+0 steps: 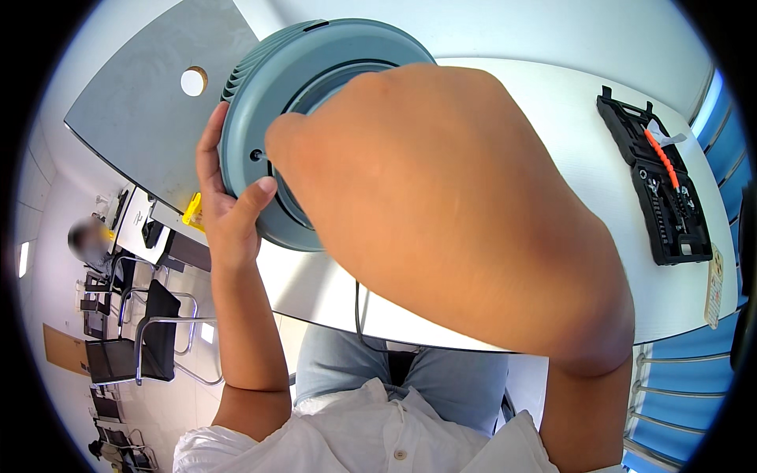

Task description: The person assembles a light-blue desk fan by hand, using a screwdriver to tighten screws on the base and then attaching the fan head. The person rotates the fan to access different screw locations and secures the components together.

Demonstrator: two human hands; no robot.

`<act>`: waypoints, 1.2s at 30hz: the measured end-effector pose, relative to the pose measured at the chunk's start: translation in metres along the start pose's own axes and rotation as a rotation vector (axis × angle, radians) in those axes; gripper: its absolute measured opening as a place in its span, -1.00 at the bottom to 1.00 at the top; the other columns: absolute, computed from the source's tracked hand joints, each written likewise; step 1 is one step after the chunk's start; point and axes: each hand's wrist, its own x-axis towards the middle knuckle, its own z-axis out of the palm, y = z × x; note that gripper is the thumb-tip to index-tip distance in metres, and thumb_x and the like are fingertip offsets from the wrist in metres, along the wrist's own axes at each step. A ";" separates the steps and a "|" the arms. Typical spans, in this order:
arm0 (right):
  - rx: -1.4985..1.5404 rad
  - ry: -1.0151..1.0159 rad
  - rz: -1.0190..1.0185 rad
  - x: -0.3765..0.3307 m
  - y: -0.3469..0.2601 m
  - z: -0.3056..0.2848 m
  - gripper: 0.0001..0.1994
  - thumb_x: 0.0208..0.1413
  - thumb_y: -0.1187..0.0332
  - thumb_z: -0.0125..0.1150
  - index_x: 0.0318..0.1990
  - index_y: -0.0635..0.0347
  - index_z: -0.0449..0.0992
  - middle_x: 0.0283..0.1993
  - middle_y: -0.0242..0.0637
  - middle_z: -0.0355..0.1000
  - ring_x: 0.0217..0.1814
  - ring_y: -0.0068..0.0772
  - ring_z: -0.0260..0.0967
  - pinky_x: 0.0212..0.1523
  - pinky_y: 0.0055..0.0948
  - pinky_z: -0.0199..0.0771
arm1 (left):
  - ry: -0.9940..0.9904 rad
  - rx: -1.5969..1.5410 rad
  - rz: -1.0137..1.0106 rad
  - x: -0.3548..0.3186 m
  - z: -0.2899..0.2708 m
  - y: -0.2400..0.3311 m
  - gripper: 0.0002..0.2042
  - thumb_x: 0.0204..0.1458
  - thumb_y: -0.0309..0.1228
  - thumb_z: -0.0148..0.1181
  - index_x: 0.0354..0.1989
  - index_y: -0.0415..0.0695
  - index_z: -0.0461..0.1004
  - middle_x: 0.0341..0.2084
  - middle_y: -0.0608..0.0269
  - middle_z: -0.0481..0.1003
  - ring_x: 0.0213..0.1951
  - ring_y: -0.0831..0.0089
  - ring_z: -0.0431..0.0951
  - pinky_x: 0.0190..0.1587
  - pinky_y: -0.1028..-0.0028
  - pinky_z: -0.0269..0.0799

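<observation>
A round grey-green appliance housing [244,177] with vent slats along its side is tilted on the white table, its flat ringed face toward me. My left hand [230,206] grips its left rim, thumb on the face and fingers round the outer side. Across the face lies my right hand [331,130], bent in and closed, its forearm covering much of the housing. A thin metal piece [265,158] shows between that hand and a dark screw hole [255,155]; what the hand holds is hidden.
An open black tool case [661,209] with sockets and an orange flexible shaft [662,158] lies at the right. A yellow object [193,211] is beside my left wrist. A black cable [357,311] hangs over the front edge. Chairs [162,315] and another person [95,244] are at the left.
</observation>
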 end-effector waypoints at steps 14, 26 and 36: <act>0.026 0.070 -0.023 0.003 0.001 -0.004 -0.88 -0.12 0.37 0.21 -0.38 0.11 0.47 -0.56 -0.35 0.37 -0.49 -0.26 0.35 -0.49 -0.34 0.33 | 0.071 0.006 -0.027 0.002 -0.004 -0.015 -0.13 -0.34 -0.29 0.36 0.28 -0.11 0.11 0.07 0.09 0.31 0.09 0.29 0.37 0.18 0.36 0.24; -0.171 -0.111 -0.003 0.015 0.001 -0.013 -0.87 -0.11 0.37 0.21 -0.36 0.12 0.48 -0.51 -0.35 0.41 -0.45 -0.24 0.36 -0.44 -0.32 0.37 | 0.039 0.056 0.008 0.000 -0.008 -0.015 -0.13 -0.33 -0.28 0.34 0.28 -0.12 0.10 0.07 0.09 0.29 0.08 0.29 0.37 0.15 0.38 0.27; -0.033 -0.257 0.135 0.017 -0.010 -0.010 -0.90 -0.11 0.37 0.18 -0.45 0.14 0.43 -0.64 -0.30 0.33 -0.57 -0.23 0.33 -0.56 -0.32 0.31 | 0.052 0.021 -0.033 0.001 -0.006 -0.017 -0.13 -0.32 -0.28 0.34 0.28 -0.12 0.10 0.09 0.08 0.29 0.09 0.29 0.37 0.14 0.36 0.29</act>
